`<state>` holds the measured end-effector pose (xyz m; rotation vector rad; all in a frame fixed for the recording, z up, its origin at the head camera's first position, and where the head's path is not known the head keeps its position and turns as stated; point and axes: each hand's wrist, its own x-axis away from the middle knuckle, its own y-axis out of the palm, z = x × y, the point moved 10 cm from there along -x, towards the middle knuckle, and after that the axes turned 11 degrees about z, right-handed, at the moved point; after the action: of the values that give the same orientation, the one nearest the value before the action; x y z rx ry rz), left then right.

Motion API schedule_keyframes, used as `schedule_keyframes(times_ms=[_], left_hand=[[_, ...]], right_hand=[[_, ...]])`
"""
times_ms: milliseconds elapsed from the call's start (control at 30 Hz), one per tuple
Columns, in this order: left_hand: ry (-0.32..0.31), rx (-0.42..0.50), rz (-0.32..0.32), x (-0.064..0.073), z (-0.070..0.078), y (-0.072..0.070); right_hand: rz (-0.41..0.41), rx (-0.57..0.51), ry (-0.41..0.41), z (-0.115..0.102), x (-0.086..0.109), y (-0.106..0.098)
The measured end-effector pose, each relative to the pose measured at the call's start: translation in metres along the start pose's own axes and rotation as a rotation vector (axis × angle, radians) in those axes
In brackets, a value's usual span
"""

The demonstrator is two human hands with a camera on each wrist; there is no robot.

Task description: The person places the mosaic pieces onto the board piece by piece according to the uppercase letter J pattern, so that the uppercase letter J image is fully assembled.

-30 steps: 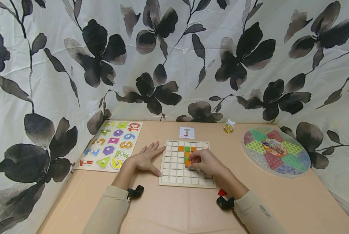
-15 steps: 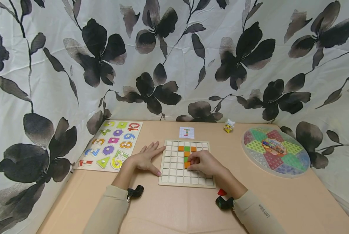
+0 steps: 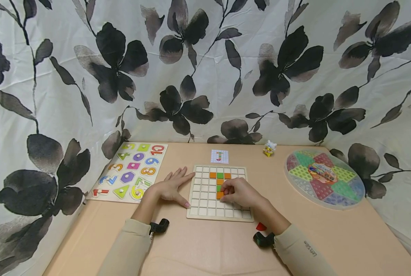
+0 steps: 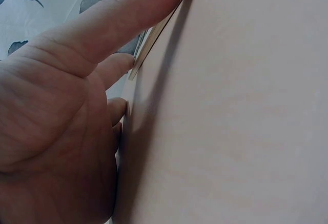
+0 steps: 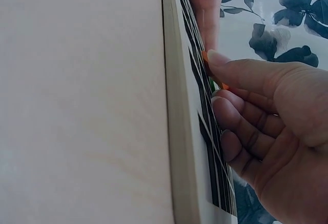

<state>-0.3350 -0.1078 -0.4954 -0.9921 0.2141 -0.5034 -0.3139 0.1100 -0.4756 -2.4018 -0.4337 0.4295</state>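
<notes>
A pale grid board [image 3: 205,212] with square white cells lies on the table between my hands. Orange and green square tiles [image 3: 220,175] form a short row near its top, with a column running down from it. At the column's lower end, my right hand [image 3: 241,193] pinches an orange tile [image 3: 220,195] between thumb and curled fingers. The right wrist view shows the thumb [image 5: 246,73] at an orange edge, low over the board. My left hand [image 3: 171,189] lies spread out, its index fingertip and thumb tip touching the board's left edge.
A small grid card [image 3: 220,156] with a coloured figure lies behind the board. To the left is a number-and-shape puzzle board [image 3: 129,172]; a round patterned box [image 3: 324,178] sits right. A small figurine [image 3: 269,148] stands at the back. A red piece [image 3: 261,226] lies by my right wrist.
My right hand has shifted slightly left with the orange tile, which now lines up with the column instead of sitting a little askew. The left hand has stayed in place.
</notes>
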Motion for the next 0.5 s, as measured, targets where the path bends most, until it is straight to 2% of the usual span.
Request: schedule_keyframes(times_ms=[300, 500], left_hand=[[0.0, 0.001, 0.001, 0.0004, 0.0007, -0.0008], [0.001, 0.0, 0.001, 0.0009, 0.0011, -0.001]], right_hand=[[0.002, 0.009, -0.023, -0.0058, 0.0011, -0.0014], [-0.001, 0.015, -0.011, -0.0052, 0.0011, -0.0014]])
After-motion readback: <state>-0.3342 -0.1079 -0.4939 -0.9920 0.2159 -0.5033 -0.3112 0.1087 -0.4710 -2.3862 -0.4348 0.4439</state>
